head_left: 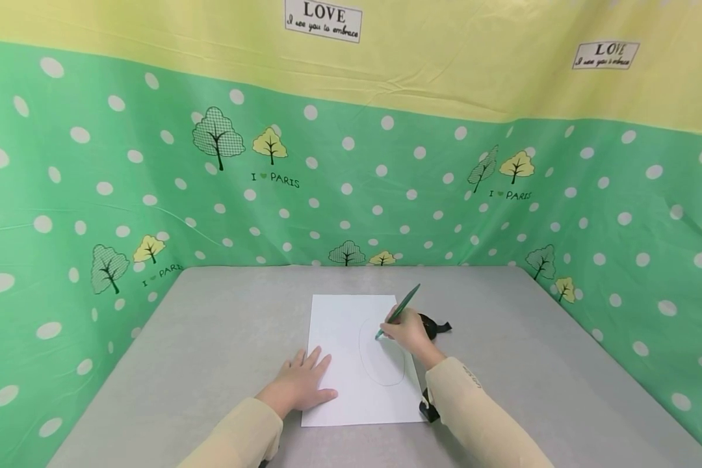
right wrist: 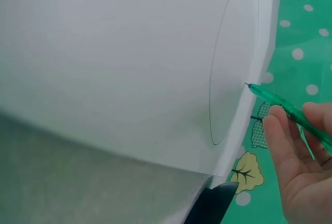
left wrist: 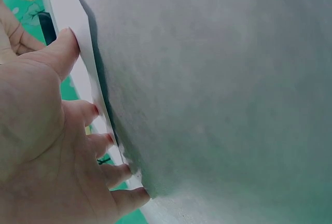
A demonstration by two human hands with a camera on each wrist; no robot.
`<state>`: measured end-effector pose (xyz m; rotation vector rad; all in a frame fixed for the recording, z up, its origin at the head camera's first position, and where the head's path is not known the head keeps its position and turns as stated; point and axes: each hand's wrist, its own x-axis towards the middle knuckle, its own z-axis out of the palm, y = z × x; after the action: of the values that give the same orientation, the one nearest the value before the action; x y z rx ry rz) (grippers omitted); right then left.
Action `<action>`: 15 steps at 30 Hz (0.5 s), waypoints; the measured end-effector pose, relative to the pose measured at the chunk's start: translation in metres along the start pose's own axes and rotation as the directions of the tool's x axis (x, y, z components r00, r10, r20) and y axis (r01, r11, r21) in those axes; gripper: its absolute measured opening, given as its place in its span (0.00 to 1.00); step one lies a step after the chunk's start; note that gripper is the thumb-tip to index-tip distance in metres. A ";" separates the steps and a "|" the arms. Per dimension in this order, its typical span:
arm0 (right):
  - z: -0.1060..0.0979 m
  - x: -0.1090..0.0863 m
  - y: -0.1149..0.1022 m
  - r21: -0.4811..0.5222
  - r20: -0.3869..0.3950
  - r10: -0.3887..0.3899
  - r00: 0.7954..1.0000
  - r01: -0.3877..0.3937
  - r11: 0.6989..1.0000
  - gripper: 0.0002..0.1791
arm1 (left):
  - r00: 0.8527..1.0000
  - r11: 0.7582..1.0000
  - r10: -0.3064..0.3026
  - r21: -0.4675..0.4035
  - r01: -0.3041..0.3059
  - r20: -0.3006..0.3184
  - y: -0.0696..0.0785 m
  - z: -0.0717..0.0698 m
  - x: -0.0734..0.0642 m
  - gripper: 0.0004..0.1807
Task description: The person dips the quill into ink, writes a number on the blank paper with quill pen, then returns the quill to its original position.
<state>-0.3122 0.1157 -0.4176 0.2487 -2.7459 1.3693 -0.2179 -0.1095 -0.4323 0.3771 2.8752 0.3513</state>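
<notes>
A white sheet of paper [head_left: 336, 318] lies on the grey table. Resting on its lower left side is my left hand [head_left: 301, 383], fingers spread and thumb pointing across the sheet. My right hand [head_left: 409, 330] pinches a green pen [head_left: 408, 299] near its tip, the barrel slanting up to the right. In the right wrist view the tip of the pen [right wrist: 275, 99] meets the paper at a short dark stroke. That stroke sits inside a thin drawn oval [head_left: 392, 385] on the sheet's right half. The right hand hides part of the paper's right edge.
A black object [head_left: 429, 325] with a strap-like end shows behind the right hand. Another black piece [head_left: 428, 411] is by the paper's lower right corner, partly hidden by the sleeve. A green and yellow curtain [head_left: 380, 169] surrounds the back and sides of the table [head_left: 222, 325].
</notes>
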 end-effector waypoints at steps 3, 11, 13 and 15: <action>0.001 0.000 0.000 0.006 0.003 -0.003 1.000 0.003 1.000 0.07 | 1.000 1.000 0.001 -0.005 -0.001 0.002 0.000 0.000 0.000 0.41; 0.003 0.000 -0.002 -0.002 0.010 -0.011 1.000 0.011 1.000 0.07 | 1.000 1.000 0.003 -0.011 -0.003 0.002 0.000 -0.001 -0.001 0.40; 0.003 0.000 -0.003 -0.003 0.011 -0.015 1.000 0.015 1.000 0.07 | 1.000 1.000 0.001 -0.010 -0.001 0.003 0.001 -0.001 -0.001 0.40; 0.003 0.000 -0.004 -0.005 0.008 -0.014 1.000 0.014 1.000 0.07 | 1.000 1.000 0.000 -0.010 0.000 0.003 0.001 -0.002 -0.001 0.40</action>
<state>-0.3111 0.1112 -0.4167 0.2740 -2.7487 1.3603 -0.2170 -0.1094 -0.4304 0.3756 2.8690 0.3644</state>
